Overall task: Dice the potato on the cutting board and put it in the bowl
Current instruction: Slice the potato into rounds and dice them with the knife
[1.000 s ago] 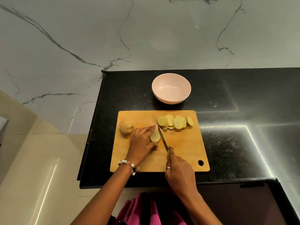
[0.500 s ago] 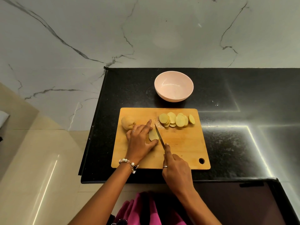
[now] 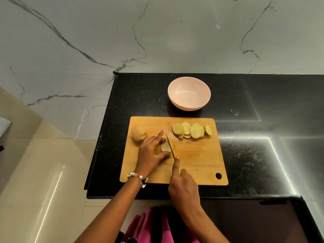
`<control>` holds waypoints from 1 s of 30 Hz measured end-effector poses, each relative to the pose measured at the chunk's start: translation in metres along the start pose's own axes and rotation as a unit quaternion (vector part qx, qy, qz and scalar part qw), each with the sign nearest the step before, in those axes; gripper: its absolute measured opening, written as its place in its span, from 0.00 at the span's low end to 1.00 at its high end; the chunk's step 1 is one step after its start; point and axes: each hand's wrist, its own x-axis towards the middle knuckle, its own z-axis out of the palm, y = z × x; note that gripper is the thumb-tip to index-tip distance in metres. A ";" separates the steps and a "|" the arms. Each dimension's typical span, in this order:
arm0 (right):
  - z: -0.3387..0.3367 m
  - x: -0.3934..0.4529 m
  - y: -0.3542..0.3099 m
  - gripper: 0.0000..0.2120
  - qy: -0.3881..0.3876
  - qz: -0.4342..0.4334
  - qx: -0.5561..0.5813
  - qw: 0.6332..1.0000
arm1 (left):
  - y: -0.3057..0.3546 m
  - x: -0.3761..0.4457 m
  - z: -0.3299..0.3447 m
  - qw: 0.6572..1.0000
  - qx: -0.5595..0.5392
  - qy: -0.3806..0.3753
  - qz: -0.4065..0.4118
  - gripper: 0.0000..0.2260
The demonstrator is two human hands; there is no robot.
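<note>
On the wooden cutting board (image 3: 198, 165) my left hand (image 3: 150, 153) holds a piece of potato (image 3: 164, 146) between its fingers and thumb. My right hand (image 3: 184, 188) grips a knife (image 3: 170, 146), forefinger along the blade's back, the blade against the right side of that piece. Several round potato slices (image 3: 191, 131) lie fanned at the board's far right. A whole potato piece with its skin (image 3: 138, 133) sits at the far left corner. The pale pink bowl (image 3: 189, 95) stands behind the board, with nothing in it.
The board lies on a black stone counter (image 3: 254, 155) whose left edge drops to a beige floor. A marble wall rises behind the bowl. Pink cloth shows at the bottom edge below my arms.
The knife blade has shifted left along the held potato piece, and my left fingers have drawn back with it. The slices, the whole piece and the bowl have stayed put.
</note>
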 end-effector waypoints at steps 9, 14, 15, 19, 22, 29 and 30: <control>0.002 -0.002 0.007 0.38 -0.021 -0.029 -0.008 0.999 | 0.000 -0.002 0.002 1.000 0.009 0.018 0.006 0.33; 0.000 -0.011 0.016 0.38 -0.029 -0.037 -0.002 0.999 | 0.002 -0.002 0.001 1.000 0.009 0.015 0.000 0.33; -0.001 -0.011 0.018 0.38 -0.032 -0.034 0.003 0.999 | 0.002 -0.003 0.001 1.000 0.008 0.014 -0.002 0.33; -0.005 -0.012 0.026 0.32 -0.035 -0.030 0.043 0.998 | 0.002 -0.003 0.000 1.000 0.011 0.010 -0.005 0.33; -0.012 -0.006 0.023 0.27 -0.033 -0.027 0.064 0.997 | 0.002 -0.004 -0.001 1.000 0.009 0.007 -0.015 0.33; -0.017 0.005 0.026 0.26 -0.023 -0.029 0.099 0.994 | 0.002 -0.004 -0.004 1.000 -0.003 -0.007 -0.024 0.35; -0.017 0.005 0.026 0.26 -0.018 -0.024 0.092 0.995 | 0.002 -0.004 -0.005 1.000 -0.007 -0.009 -0.026 0.35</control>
